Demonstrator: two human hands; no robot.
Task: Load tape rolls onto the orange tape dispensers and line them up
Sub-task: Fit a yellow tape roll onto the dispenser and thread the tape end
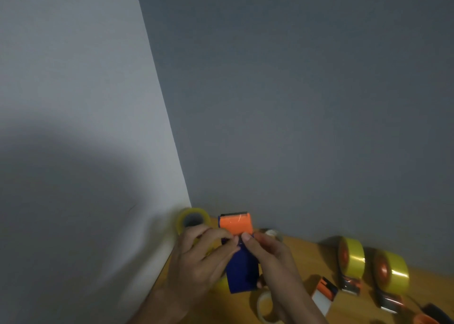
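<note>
Head view: we see both hands raised over the worktop (307,257), left hand (204,257) and right hand (272,257) pinching a dark blue tape roll (242,272) between them. Its orange dispenser (235,225) juts up beyond the fingertips. Two loaded dispensers (351,257) stand right. We can read no writing.

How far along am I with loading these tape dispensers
Done: two loaded dispensers stand side by side at right. In hand: your left hand and right hand hold an orange dispenser with blue tape. Left: an empty dispenser lying on the wooden table, plus a loose yellow roll by the wall.
</note>
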